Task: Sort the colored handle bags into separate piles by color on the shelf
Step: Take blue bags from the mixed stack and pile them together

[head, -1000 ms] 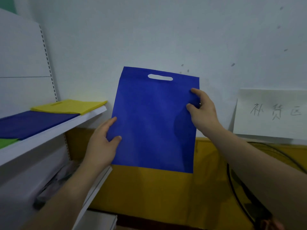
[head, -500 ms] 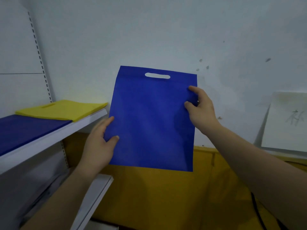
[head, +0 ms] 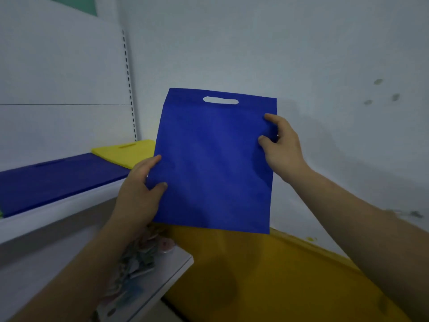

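Note:
I hold a blue handle bag (head: 213, 159) upright in front of the white wall, its cut-out handle at the top. My left hand (head: 141, 189) pinches its lower left edge, thumb on the front. My right hand (head: 282, 147) grips the right edge higher up. On the white shelf (head: 58, 210) at the left lies a blue pile of bags (head: 58, 180), and behind it a yellow pile of bags (head: 120, 152). The bag's left edge now overlaps the shelf's right end.
A lower shelf board (head: 171, 273) holds a heap of small packets (head: 139, 256). A yellow band (head: 267, 275) runs along the wall's base below the bag. The perforated shelf upright (head: 129, 89) stands at the back left.
The view has swung left and the bag has moved with both hands toward the shelf. The paper sign at the right has left the view. Both grips are unchanged.

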The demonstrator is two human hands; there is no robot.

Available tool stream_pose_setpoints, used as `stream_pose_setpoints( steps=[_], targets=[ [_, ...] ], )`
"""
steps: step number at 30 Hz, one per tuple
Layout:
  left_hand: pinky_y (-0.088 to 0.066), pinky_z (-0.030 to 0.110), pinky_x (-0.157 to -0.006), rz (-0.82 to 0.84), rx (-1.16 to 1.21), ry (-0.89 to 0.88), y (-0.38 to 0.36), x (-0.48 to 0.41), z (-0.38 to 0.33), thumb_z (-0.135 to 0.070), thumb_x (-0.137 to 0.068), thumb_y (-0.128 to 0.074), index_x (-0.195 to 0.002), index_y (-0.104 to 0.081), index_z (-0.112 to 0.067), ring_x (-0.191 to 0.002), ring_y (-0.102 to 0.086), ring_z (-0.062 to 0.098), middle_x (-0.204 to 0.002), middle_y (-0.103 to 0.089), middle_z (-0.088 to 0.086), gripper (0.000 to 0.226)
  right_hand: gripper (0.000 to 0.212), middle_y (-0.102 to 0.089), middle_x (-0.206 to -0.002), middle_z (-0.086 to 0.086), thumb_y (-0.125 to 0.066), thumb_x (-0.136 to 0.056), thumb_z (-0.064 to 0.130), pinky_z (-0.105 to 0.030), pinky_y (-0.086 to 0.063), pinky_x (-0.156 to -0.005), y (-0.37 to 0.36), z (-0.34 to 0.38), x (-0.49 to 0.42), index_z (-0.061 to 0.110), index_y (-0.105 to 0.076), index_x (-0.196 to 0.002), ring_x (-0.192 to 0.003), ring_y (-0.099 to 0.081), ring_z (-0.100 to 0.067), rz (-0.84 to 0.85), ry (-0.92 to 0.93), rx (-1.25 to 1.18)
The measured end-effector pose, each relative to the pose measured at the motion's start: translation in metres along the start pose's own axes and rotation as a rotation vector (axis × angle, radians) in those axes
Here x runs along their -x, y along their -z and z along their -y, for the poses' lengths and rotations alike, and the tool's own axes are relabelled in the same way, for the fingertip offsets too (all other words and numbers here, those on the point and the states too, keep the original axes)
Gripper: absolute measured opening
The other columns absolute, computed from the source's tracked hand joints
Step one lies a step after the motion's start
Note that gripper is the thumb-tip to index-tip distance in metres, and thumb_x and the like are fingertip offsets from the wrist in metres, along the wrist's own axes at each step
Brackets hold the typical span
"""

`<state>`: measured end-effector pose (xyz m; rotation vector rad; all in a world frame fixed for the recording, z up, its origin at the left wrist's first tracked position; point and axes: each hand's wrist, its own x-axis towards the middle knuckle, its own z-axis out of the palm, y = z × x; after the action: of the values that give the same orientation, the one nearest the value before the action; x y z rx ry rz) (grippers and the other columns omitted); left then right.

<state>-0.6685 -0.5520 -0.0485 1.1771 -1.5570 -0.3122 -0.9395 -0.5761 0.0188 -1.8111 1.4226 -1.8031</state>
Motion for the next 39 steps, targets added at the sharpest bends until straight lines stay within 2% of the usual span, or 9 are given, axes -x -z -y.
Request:
stream_pose_setpoints(
  steps=[3, 8, 14, 21, 25, 28, 31, 34, 39],
  targets=[
    [-0.036, 0.031, -0.102, -0.055, -0.119, 0.021, 0.013, -0.006, 0.007, -0.005, -0.089, -0.059, -0.139, -0.042, -0.023, -0.126, -0.041, 0.018, -0.141, -0.041, -0.002, 0.057, 0.047, -0.043, -0.122, 0.022, -0.052, -0.093, 0.005, 0.002, -0.041, -0.071, -0.029, -0.008, -0.015, 0.027, -0.046, -0.135, -0.105, -0.046, 0.001, 0.052, 0.008, -0.072],
    [-0.032, 0.024, -0.098, -0.149, -0.248, 0.03, 0.044, -0.016, 0.024, -0.003, -0.088, -0.059, -0.14, -0.042, -0.019, -0.127, -0.04, 0.018, -0.143, -0.041, 0.001, 0.056, 0.048, -0.043, -0.122, 0.021, -0.052, -0.093, 0.005, 0.001, -0.041, -0.073, -0.088, -0.007, -0.039, 0.026, -0.045, -0.135, -0.107, -0.046, 0.0, 0.126, 0.033, -0.152],
    [-0.036, 0.028, -0.101, -0.312, -0.277, 0.129, 0.097, -0.032, 0.049, -0.006, -0.088, -0.06, -0.138, -0.044, -0.025, -0.124, -0.044, 0.017, -0.138, -0.042, -0.008, 0.055, 0.048, -0.043, -0.124, 0.018, -0.053, -0.092, 0.006, -0.018, -0.041, -0.093, -0.175, 0.015, -0.068, 0.025, -0.045, -0.135, -0.111, -0.046, -0.005, 0.257, 0.099, -0.219],
    [-0.044, 0.037, -0.099, -0.449, -0.315, 0.227, 0.15, -0.041, 0.065, -0.005, -0.088, -0.06, -0.135, -0.048, -0.026, -0.11, -0.052, 0.02, -0.135, -0.048, -0.004, 0.053, 0.048, -0.045, -0.123, 0.013, -0.053, -0.092, 0.006, -0.017, -0.044, -0.083, -0.277, 0.035, -0.085, 0.026, -0.045, -0.135, -0.107, -0.05, -0.009, 0.418, 0.111, -0.341],
    [-0.048, 0.036, -0.089, -0.486, -0.366, 0.338, 0.173, -0.043, 0.075, -0.006, -0.088, -0.06, -0.135, -0.048, -0.028, -0.098, -0.057, 0.023, -0.129, -0.053, 0.005, 0.053, 0.049, -0.044, -0.12, 0.013, -0.052, -0.093, 0.008, -0.008, -0.043, -0.067, -0.325, 0.042, -0.088, 0.026, -0.042, -0.137, -0.091, -0.054, -0.002, 0.558, 0.121, -0.368],
    [-0.046, 0.03, -0.079, -0.473, -0.421, 0.413, 0.184, -0.044, 0.081, -0.01, -0.088, -0.061, -0.137, -0.046, -0.027, -0.089, -0.057, 0.019, -0.129, -0.054, 0.006, 0.054, 0.052, -0.045, -0.121, 0.011, -0.052, -0.093, 0.01, -0.018, -0.046, -0.072, -0.357, 0.048, -0.093, 0.026, -0.037, -0.14, -0.091, -0.053, -0.008, 0.679, 0.161, -0.325],
    [-0.043, 0.028, -0.08, -0.437, -0.478, 0.507, 0.193, -0.045, 0.086, -0.017, -0.087, -0.065, -0.14, -0.043, -0.025, -0.092, -0.055, 0.016, -0.132, -0.052, 0.005, 0.058, 0.055, -0.047, -0.126, 0.004, -0.053, -0.093, 0.012, -0.027, -0.05, -0.077, -0.391, 0.051, -0.097, 0.024, -0.034, -0.143, -0.094, -0.054, -0.015, 0.85, 0.206, -0.223],
    [-0.039, 0.026, -0.087, -0.344, -0.579, 0.62, 0.199, -0.046, 0.092, -0.025, -0.085, -0.067, -0.143, -0.038, -0.025, -0.102, -0.049, 0.014, -0.138, -0.047, 0.002, 0.064, 0.056, -0.047, -0.134, -0.005, -0.054, -0.093, 0.013, -0.034, -0.05, -0.086, -0.42, 0.049, -0.098, 0.02, -0.031, -0.144, -0.106, -0.054, -0.023, 0.963, 0.277, -0.097],
    [-0.029, 0.025, -0.103, -0.162, -0.699, 0.756, 0.202, -0.047, 0.108, -0.035, -0.083, -0.068, -0.144, -0.037, -0.021, -0.131, -0.041, 0.016, -0.147, -0.04, -0.001, 0.07, 0.055, -0.046, -0.136, -0.008, -0.052, -0.093, 0.016, -0.029, -0.043, -0.085, -0.453, 0.036, -0.1, 0.016, -0.03, -0.144, -0.113, -0.049, -0.024, 1.082, 0.426, 0.116]
  ],
)
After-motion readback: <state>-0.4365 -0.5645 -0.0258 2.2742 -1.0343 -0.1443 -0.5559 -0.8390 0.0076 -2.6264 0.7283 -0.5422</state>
